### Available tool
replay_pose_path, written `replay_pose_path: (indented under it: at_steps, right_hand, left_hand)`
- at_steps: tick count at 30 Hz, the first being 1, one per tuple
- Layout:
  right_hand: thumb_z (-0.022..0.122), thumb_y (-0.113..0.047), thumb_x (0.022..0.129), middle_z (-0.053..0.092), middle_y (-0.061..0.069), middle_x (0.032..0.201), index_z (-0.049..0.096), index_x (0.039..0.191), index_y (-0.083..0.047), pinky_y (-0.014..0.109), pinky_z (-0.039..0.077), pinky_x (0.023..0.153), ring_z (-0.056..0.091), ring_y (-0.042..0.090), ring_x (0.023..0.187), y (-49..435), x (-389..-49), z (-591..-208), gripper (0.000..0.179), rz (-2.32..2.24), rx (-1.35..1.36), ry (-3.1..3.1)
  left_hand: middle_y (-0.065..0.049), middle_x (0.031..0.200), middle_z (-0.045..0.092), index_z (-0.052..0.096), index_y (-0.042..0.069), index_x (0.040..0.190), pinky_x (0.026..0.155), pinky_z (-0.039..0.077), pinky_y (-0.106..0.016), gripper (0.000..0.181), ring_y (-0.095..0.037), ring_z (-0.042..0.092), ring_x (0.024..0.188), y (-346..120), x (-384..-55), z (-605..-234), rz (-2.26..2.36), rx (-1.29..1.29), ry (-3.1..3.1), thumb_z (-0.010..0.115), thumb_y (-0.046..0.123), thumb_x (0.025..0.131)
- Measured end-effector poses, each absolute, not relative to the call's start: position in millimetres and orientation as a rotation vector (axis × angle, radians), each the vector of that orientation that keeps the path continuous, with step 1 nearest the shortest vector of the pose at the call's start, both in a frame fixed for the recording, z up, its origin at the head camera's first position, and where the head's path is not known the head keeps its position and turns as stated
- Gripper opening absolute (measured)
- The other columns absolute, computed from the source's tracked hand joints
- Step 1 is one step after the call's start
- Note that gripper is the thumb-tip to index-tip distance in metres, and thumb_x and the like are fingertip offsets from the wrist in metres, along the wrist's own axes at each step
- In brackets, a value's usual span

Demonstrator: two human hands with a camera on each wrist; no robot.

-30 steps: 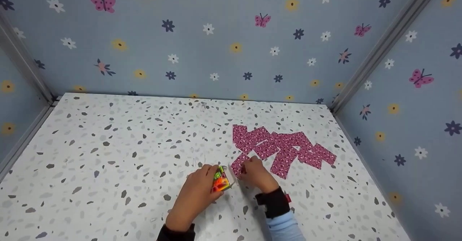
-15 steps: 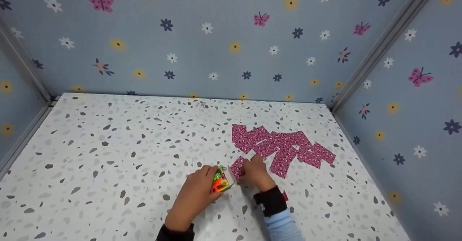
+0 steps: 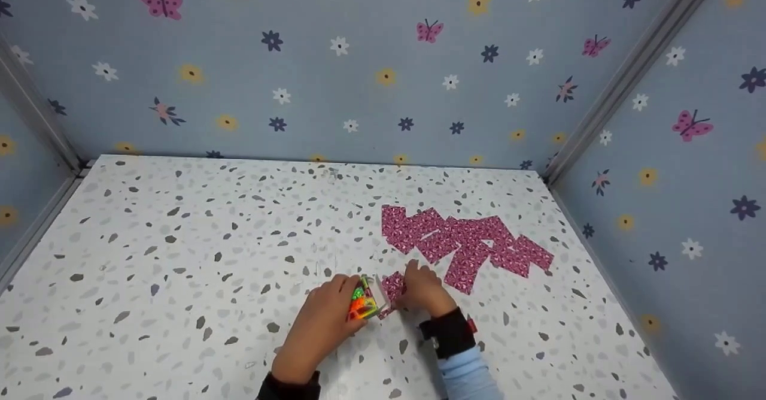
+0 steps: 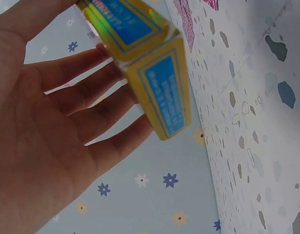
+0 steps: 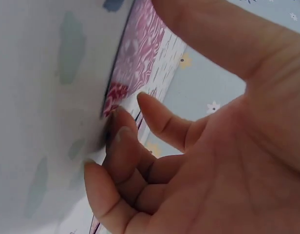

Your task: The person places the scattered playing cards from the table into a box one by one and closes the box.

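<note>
A small yellow, blue and orange card box (image 3: pixel 363 305) is held just above the table in my left hand (image 3: pixel 323 319), with its white end flap (image 3: pixel 380 292) standing out to the right. The left wrist view shows the thumb and fingers gripping the box (image 4: pixel 164 92) from both sides. Close to the flap, my right hand (image 3: pixel 426 292) pinches a pink patterned playing card (image 3: pixel 392 284). Seen from the right wrist, this card (image 5: pixel 138 56) lies between the thumb and the curled fingers. What is inside the box is hidden.
Several pink patterned playing cards (image 3: pixel 470 262) lie overlapping, face down, beyond and to the right of my right hand. The white speckled table (image 3: pixel 179 268) meets a flowered blue wall (image 3: pixel 335 106) at the back and side panels left and right.
The pinched card has moved toward me and now lies closer along the box's flap. My left hand keeps the box in nearly the same place. The view has shifted slightly.
</note>
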State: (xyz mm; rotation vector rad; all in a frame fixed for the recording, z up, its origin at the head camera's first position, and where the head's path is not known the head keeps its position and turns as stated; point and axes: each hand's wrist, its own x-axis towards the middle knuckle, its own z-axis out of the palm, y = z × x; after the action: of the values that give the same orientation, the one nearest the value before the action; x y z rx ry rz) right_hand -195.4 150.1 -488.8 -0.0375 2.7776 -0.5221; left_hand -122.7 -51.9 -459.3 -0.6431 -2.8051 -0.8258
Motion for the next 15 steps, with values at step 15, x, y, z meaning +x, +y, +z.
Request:
replay_pose_path:
  at_steps: [15]
  right_hand:
    - [0.075,-0.004,0.067,0.047,0.018,0.100,0.051,0.106,-0.001,0.045,0.046,0.077,0.048,0.033,0.092,148.2,-196.1,-491.0,0.045,-0.564,-0.322,2.812]
  left_hand:
    - [-0.011,0.107,0.058,0.054,0.001,0.121,0.078,0.047,-0.040,0.063,-0.022,0.058,0.088,-52.5,-123.2,-459.3,-0.815,-0.667,-2.805,0.078,0.031,0.071]
